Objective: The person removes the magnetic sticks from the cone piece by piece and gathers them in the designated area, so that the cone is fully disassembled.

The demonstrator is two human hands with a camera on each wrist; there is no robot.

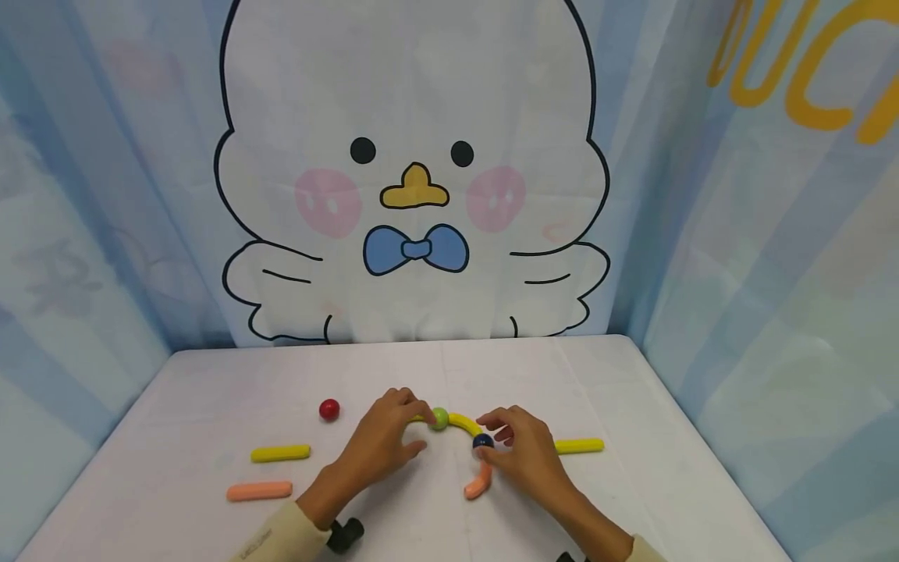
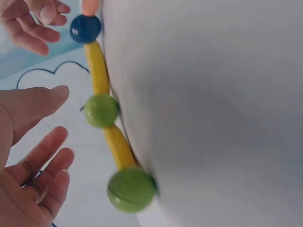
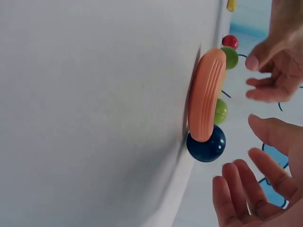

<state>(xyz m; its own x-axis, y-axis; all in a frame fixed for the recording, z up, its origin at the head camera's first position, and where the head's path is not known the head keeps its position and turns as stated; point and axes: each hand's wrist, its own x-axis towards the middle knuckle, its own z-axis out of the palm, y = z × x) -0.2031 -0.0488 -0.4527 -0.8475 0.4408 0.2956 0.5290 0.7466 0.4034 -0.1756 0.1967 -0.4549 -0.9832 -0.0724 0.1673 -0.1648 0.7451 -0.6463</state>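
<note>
A chain of toy balls and rods lies on the table. It runs from a curved orange rod [image 1: 479,482] to a dark blue ball [image 1: 482,443], a curved yellow rod [image 1: 463,423] and a light green ball [image 1: 439,419]. A second yellow rod [image 2: 120,147] and another green ball [image 2: 131,190] follow, mostly hidden behind my left hand in the head view. My left hand [image 1: 382,429] hovers beside the green balls, fingers loosely bent and apart from them. Near the blue ball is my right hand [image 1: 523,449], its fingers spread and holding nothing in the right wrist view.
Left of the chain lie a red ball [image 1: 329,410], a straight yellow rod [image 1: 281,453] and a straight orange rod [image 1: 259,491]. Another yellow rod [image 1: 579,446] lies right of my right hand. Printed curtains [image 1: 414,312] stand behind and beside the white table [image 1: 597,515].
</note>
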